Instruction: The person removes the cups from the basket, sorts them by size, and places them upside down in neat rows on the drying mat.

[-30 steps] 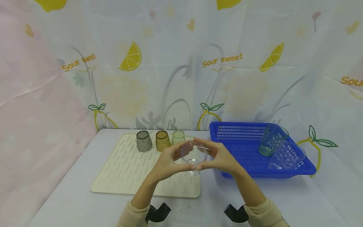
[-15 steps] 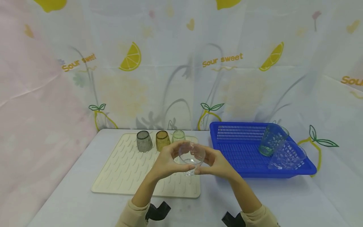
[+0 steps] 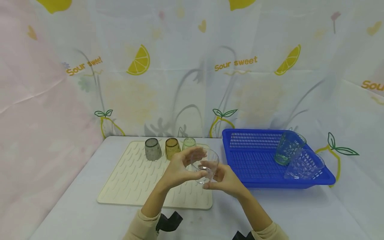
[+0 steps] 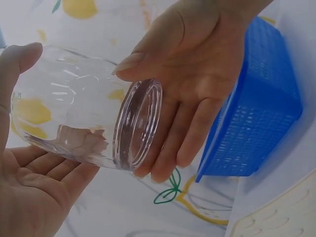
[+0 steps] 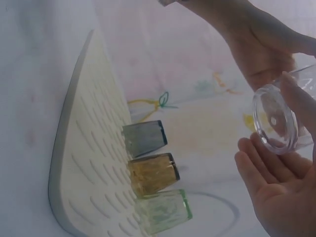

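A clear drinking glass (image 3: 212, 160) is held up between both hands above the right edge of a cream ridged mat (image 3: 129, 181). My left hand (image 3: 179, 169) grips its side near the rim, thumb in front and fingers behind. Around the foot end, my right hand (image 3: 228, 181) has its thumb on the near side and its fingers beyond. In the left wrist view the glass (image 4: 84, 108) lies tilted, with its thick base towards the right hand (image 4: 192, 84). The right wrist view shows the round base (image 5: 274, 121) close up.
Along the mat's back stand a grey glass (image 3: 153, 150), an amber glass (image 3: 172, 149) and a pale green glass (image 3: 188, 143), all upside down. To the right, a blue basket (image 3: 249, 181) contains a greenish glass (image 3: 285, 148) and a clear glass (image 3: 303, 165). A printed cloth (image 3: 192, 86) hangs behind.
The right hand has shifted down and left, lower on the glass near its base. Turned slightly, the glass stays at about the same spot; the left hand has barely moved.
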`<state>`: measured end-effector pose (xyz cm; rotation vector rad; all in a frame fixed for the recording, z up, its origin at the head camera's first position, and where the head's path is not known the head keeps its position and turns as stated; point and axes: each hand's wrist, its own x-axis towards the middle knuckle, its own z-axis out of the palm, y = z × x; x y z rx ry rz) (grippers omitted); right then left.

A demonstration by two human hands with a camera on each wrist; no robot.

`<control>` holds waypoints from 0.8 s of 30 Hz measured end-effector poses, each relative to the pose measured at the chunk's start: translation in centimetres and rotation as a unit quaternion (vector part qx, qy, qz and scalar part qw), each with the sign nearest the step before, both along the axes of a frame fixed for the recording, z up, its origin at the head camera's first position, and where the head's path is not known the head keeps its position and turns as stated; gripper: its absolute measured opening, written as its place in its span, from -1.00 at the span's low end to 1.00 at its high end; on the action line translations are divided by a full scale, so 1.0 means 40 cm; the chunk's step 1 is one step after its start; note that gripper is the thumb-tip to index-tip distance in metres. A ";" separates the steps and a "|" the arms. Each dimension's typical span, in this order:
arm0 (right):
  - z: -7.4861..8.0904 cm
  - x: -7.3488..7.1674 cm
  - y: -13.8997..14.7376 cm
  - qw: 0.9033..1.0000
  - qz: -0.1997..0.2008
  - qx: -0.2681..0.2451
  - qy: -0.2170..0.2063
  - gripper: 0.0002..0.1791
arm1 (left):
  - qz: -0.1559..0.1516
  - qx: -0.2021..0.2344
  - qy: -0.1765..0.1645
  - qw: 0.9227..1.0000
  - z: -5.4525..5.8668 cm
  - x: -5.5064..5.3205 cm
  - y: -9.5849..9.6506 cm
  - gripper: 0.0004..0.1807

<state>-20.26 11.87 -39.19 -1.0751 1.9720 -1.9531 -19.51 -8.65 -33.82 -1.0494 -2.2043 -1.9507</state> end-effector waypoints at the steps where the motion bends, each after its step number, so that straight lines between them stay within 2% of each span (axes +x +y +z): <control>1: -0.001 0.000 0.001 1.000 -0.002 0.000 -0.002 -0.26 | -0.001 0.000 -0.002 1.000 0.000 0.000 -0.001 -0.29; 10: -0.002 -0.004 0.035 0.999 -0.014 -0.027 -0.012 -0.34 | -0.015 -0.015 -0.015 1.000 -0.012 -0.010 -0.028 -0.23; 16: 0.016 -0.008 0.062 0.997 -0.053 -0.044 -0.025 -0.27 | -0.023 -0.041 -0.035 0.998 -0.022 -0.010 -0.044 -0.23; 21: 0.034 -0.011 0.076 0.995 -0.080 -0.065 -0.019 -0.26 | -0.010 -0.074 -0.054 0.996 -0.036 -0.006 -0.046 -0.19; 24: 0.042 -0.014 0.077 0.993 -0.092 -0.069 -0.015 -0.26 | -0.007 -0.075 -0.052 0.996 -0.048 -0.006 -0.039 -0.20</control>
